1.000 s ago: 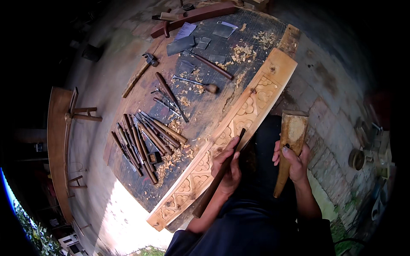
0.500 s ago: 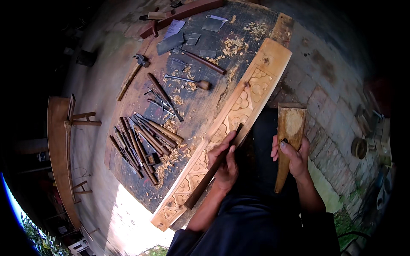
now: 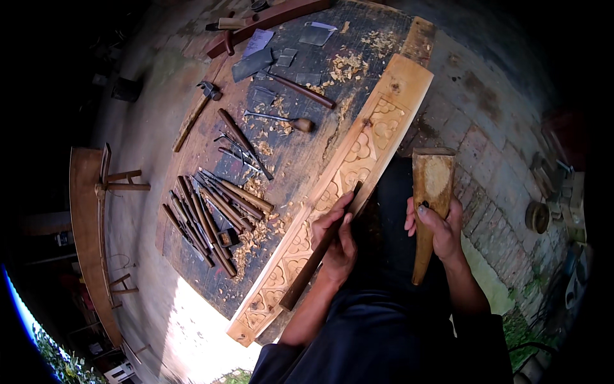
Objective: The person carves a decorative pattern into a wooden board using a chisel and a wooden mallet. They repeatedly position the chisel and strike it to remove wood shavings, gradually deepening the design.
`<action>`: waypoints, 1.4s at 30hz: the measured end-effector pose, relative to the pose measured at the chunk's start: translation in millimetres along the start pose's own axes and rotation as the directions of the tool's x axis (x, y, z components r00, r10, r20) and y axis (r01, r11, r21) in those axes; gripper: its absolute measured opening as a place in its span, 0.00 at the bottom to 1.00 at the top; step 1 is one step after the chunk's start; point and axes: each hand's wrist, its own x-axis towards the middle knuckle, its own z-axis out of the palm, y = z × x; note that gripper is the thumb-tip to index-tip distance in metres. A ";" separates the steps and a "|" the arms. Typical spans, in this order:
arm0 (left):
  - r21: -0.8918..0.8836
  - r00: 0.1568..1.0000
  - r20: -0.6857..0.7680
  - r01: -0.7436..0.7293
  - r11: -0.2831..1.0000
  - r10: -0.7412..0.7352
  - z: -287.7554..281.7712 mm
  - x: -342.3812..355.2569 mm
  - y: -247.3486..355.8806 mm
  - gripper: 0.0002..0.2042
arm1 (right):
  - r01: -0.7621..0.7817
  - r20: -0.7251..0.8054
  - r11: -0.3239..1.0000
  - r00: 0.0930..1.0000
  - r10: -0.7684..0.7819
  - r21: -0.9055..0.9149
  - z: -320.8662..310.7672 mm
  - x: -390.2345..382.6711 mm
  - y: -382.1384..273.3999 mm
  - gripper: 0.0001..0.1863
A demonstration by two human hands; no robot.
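Observation:
My left hand (image 3: 332,246) is closed around a long dark wooden-handled chisel (image 3: 304,275), held slanting over the right edge of a pale board (image 3: 400,83) carved with flower shapes. The chisel's tip is near the carving; whether it touches cannot be told. My right hand (image 3: 444,237) grips a worn wooden mallet (image 3: 433,179) upright, to the right of the board, over my dark-clothed lap. The board lies along the right edge of a dark weathered workbench (image 3: 291,160).
On the bench lie several chisels (image 3: 208,217), a hammer (image 3: 192,121), a round-handled tool (image 3: 300,124), thin grey sheets (image 3: 252,64), wood shavings (image 3: 348,67) and a long reddish plane (image 3: 281,19). A long wooden piece on trestles (image 3: 89,237) stands at the left.
The view has shifted slightly, with the bench appearing higher and further left. Both hands keep their grips on chisel and mallet and move only slightly.

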 end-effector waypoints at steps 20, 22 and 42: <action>0.494 0.974 0.224 -0.080 0.866 -0.037 -17.3 29.9 25.2 0.16 | 0.863 0.631 -0.298 0.031 -0.775 -0.408 117.6 47.9 -168.9 0.27; 0.430 0.982 0.179 -0.131 0.893 0.058 -14.0 27.7 24.3 0.15 | 0.866 0.542 -0.314 -0.061 -0.838 -0.388 130.5 37.9 -175.0 0.20; 0.590 0.931 0.353 -0.146 0.794 -0.091 -4.4 55.3 34.1 0.13 | 0.800 0.663 -0.330 0.109 -0.741 -0.501 101.9 32.5 -189.6 0.24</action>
